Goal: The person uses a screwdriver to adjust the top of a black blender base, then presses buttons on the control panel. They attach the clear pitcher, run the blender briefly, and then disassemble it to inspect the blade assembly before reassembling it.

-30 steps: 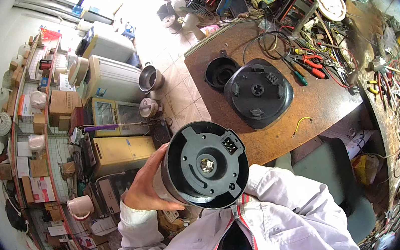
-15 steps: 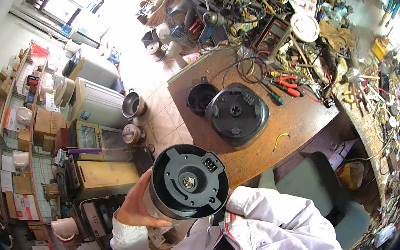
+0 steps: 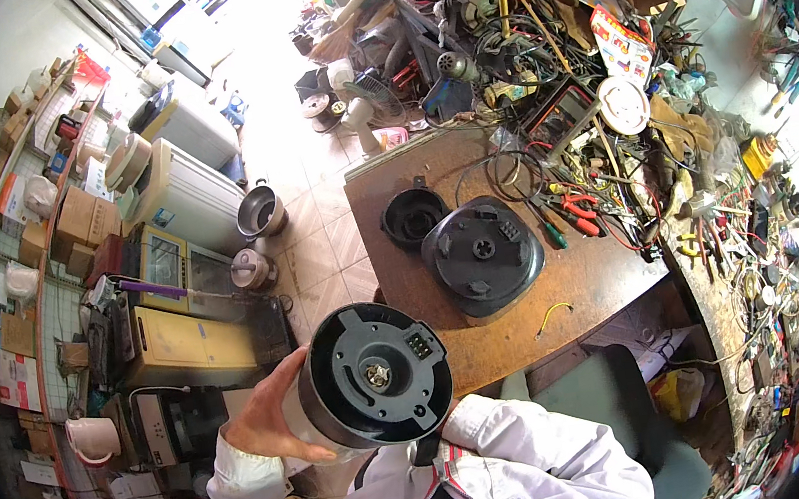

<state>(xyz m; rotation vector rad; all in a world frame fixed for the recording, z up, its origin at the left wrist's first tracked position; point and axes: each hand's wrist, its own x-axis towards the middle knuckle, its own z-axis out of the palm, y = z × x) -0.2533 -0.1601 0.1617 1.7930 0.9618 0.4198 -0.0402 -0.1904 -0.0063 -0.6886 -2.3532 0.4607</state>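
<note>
My left hand [image 3: 264,409] is wrapped round the side of a blender jar [image 3: 376,374], with the thumb below and the fingers on the far side. The jar is tilted so its dark underside faces me, showing a metal coupling in the middle and a small block of contacts near the rim. My right sleeve reaches the jar's right side; the right hand is almost wholly hidden behind it. On the brown table [image 3: 411,339] beyond sits a black blender base [image 3: 485,273] with a central drive socket. A round black lid-like part [image 3: 412,215] lies against the base's left side.
Red-handled pliers [image 3: 577,216] and a green-handled screwdriver [image 3: 555,234] lie right of the base. A short yellow wire [image 3: 552,318] is on the table. Heaped cables and parts [image 3: 491,25] fill the far side. A grey chair [image 3: 602,405] stands at right, shelves [image 3: 47,296] at left.
The view has shifted a little, so the table and base appear slightly lower. The jar stays in my left hand at nearly the same tilt.
</note>
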